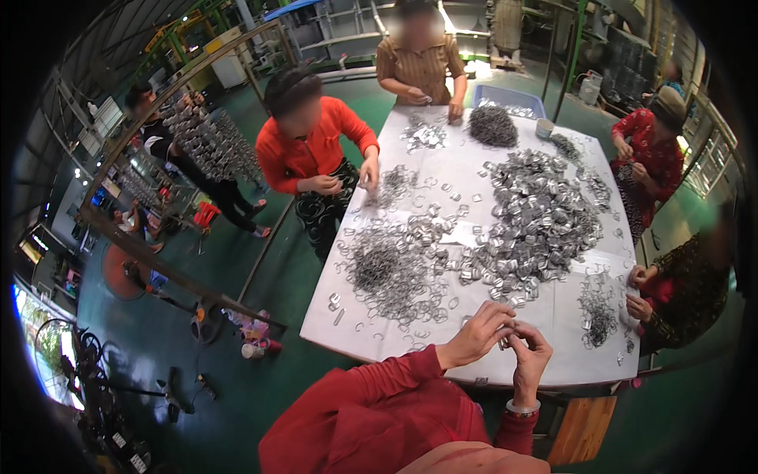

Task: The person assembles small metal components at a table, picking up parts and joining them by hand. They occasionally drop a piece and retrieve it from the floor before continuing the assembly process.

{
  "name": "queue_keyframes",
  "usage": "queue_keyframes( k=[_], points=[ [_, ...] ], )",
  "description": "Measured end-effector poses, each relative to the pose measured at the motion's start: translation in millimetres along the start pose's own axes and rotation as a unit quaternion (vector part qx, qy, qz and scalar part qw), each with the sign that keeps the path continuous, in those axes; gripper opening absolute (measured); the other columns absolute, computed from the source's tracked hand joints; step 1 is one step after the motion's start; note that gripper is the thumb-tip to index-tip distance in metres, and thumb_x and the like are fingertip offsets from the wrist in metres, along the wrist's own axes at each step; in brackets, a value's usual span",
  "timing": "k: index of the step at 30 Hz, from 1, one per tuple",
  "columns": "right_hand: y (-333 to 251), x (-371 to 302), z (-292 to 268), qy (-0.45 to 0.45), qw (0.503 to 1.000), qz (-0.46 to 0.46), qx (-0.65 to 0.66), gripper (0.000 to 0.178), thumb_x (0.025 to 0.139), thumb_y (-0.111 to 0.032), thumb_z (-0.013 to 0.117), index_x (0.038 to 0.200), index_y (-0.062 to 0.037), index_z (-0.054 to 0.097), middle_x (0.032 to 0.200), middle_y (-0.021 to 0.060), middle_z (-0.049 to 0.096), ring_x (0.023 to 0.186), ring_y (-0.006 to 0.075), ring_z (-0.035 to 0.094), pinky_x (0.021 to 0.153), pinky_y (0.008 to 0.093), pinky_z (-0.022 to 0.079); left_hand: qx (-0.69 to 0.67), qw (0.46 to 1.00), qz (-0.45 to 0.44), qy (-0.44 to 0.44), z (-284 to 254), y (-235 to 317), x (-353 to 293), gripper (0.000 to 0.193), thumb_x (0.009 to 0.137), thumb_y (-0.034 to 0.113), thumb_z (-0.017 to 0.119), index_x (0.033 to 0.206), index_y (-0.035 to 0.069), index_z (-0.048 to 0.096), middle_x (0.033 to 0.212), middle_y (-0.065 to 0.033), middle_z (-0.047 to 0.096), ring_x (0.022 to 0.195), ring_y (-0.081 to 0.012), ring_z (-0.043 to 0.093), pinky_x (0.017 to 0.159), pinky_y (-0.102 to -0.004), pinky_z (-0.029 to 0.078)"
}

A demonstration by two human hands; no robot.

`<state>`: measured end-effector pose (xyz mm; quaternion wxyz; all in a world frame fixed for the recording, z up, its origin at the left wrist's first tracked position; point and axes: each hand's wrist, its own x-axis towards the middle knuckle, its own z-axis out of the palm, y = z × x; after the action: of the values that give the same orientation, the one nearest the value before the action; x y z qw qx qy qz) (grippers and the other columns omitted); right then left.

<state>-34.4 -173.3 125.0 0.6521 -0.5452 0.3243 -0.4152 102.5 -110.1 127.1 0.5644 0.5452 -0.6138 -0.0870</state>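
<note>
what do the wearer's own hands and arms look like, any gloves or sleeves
The left hand and right hand are ungloved. Long red sleeves cover the arms; a pale, shiny bangle circles the right wrist.

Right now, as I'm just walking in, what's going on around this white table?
The person wearing the camera has the left hand and right hand together over the near edge of the white table, fingertips meeting at a small metal piece, mostly hidden. Beyond them lies a big pile of shiny metal pieces; thin wire-like rings lie to its left. A person in an orange top works at the left edge.
</note>
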Motion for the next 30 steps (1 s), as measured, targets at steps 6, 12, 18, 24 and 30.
queue_keyframes(
  k=[6,12,18,24,30],
  points=[
    [6.5,25.9,-12.8,-0.052,0.998,0.007,-0.046,0.020,0.088,-0.004,0.054,0.105,0.0030,0.064,0.103,0.0111,0.063,0.076,0.0136,0.059,0.064,0.0258,0.050,-0.140,0.986,-0.092,0.023,-13.1,-36.8,-16.6,0.012,0.085,0.000,0.052,0.095,0.001,0.059,0.088,-0.0145,0.059,0.084,-0.0308,0.060,0.074,-0.0360,0.048],
    [103.5,73.0,-26.2,-0.100,0.959,0.049,-0.261,0.025,0.084,-0.010,0.061,0.106,-0.0014,0.066,0.092,0.0115,0.067,0.071,0.0155,0.060,0.063,0.0272,0.049,-0.130,0.981,-0.127,0.071,-67.1,-21.0,-8.4,0.012,0.084,-0.006,0.057,0.094,0.000,0.057,0.089,-0.0107,0.064,0.079,-0.0181,0.064,0.071,-0.0285,0.051],
    [198.0,57.9,26.9,-0.116,0.865,-0.109,-0.476,0.019,0.076,-0.006,0.063,0.093,0.0018,0.066,0.081,0.0157,0.060,0.077,0.0346,0.057,0.073,0.0408,0.048,-0.126,0.983,-0.135,0.020,-104.2,-31.8,-14.2,0.008,0.089,-0.003,0.053,0.095,0.000,0.050,0.091,-0.0134,0.060,0.083,-0.0190,0.060,0.073,-0.0319,0.051],
    [236.4,70.3,34.0,-0.171,0.805,-0.052,-0.566,0.008,0.073,-0.002,0.057,0.077,0.0029,0.062,0.083,0.0197,0.059,0.080,0.0388,0.056,0.073,0.0450,0.047,-0.151,0.984,-0.090,0.002,-125.9,-44.6,-21.1,0.012,0.087,-0.002,0.056,0.095,0.002,0.049,0.086,-0.0130,0.062,0.086,-0.0231,0.059,0.076,-0.0347,0.049],
    [147.9,59.9,26.7,-0.058,0.967,0.131,-0.213,0.035,0.082,-0.004,0.063,0.116,0.0004,0.059,0.085,0.0102,0.068,0.075,0.0120,0.061,0.067,0.0247,0.048,-0.158,0.984,-0.083,-0.022,-103.0,-38.7,-20.5,0.013,0.079,-0.004,0.063,0.089,0.002,0.058,0.085,-0.0086,0.063,0.081,-0.0226,0.061,0.073,-0.0332,0.048]
  ],
)
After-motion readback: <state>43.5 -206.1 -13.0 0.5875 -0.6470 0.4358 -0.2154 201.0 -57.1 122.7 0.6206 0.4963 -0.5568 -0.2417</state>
